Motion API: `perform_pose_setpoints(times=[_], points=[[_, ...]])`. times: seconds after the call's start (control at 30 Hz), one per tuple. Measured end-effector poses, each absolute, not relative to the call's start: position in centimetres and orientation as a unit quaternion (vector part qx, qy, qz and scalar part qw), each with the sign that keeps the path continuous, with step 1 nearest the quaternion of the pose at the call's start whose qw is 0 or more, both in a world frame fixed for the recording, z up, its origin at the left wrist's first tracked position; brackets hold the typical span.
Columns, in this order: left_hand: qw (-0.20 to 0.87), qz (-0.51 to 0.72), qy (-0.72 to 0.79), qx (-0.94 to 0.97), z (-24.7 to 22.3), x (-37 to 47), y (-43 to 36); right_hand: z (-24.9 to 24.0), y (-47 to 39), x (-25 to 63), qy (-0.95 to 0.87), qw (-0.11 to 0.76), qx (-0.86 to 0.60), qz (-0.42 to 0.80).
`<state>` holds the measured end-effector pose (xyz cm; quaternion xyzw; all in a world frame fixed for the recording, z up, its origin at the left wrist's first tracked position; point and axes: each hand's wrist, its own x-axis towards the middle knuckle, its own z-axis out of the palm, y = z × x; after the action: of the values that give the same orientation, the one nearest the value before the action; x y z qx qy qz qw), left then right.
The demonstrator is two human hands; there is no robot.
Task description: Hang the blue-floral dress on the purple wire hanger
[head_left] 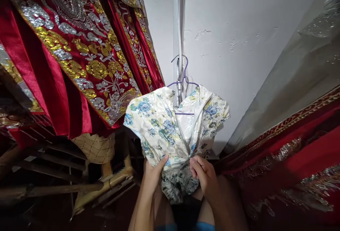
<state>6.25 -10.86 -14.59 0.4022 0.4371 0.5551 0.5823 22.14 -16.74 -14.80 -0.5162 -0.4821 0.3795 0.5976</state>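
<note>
A white blouse with blue and yellow flowers (pixel 162 128) hangs on a purple hanger (pixel 183 79) in front of me. Its zipper (pixel 183 139) is parted from the neck down to about the waist, so the opening forms a V. At the lower left side of the cloth is my left hand (pixel 155 172), closed on it with the thumb on top and the fingers hidden behind. My right hand (pixel 202 171) pinches at the bottom of the V, where the zipper pull seems to be; the pull itself is mostly covered. Below, the fabric bunches in shadow.
Red cloth with gold and silver sequins (pixel 101 57) hangs at the left, above a bamboo chair (pixel 106 185). Behind the hanger stands a white wall (pixel 225 47) with a white vertical strip. At the right hang a clear plastic cover (pixel 281 89) and red beaded fabric (pixel 305 163).
</note>
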Motion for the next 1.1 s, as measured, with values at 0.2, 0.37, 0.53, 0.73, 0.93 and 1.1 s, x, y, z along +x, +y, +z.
perform_pose_setpoints(times=[0.2, 0.37, 0.53, 0.73, 0.93, 1.1], points=[[0.491, 0.605, 0.465, 0.421, -15.7, 7.7, -11.2, -14.5, -16.9, 22.0, -0.454, 0.607, -0.504, 0.415], [0.281, 0.642, 0.456, 0.549, -17.6, 10.9, -13.5, -14.1, -17.0, 21.5, -0.415, 0.606, -0.514, 0.443], [0.394, 0.541, 0.395, 0.630, -17.7, 11.8, -13.4, -13.6, -16.8, 20.7, -0.424, 0.596, -0.508, 0.455], [0.361, 0.501, 0.377, 0.691, -17.1, 10.3, -12.3, -9.2, -12.5, 23.6, -0.357, 0.651, -0.475, 0.472], [0.367, 0.458, 0.363, 0.724, -18.9, 10.3, -12.1, -0.6, -6.4, 26.6, -0.397, 0.691, -0.389, 0.462], [0.419, 0.354, 0.328, 0.769, -16.6, 9.5, -10.2, 1.6, -6.8, 25.2, -0.420, 0.718, -0.402, 0.382]])
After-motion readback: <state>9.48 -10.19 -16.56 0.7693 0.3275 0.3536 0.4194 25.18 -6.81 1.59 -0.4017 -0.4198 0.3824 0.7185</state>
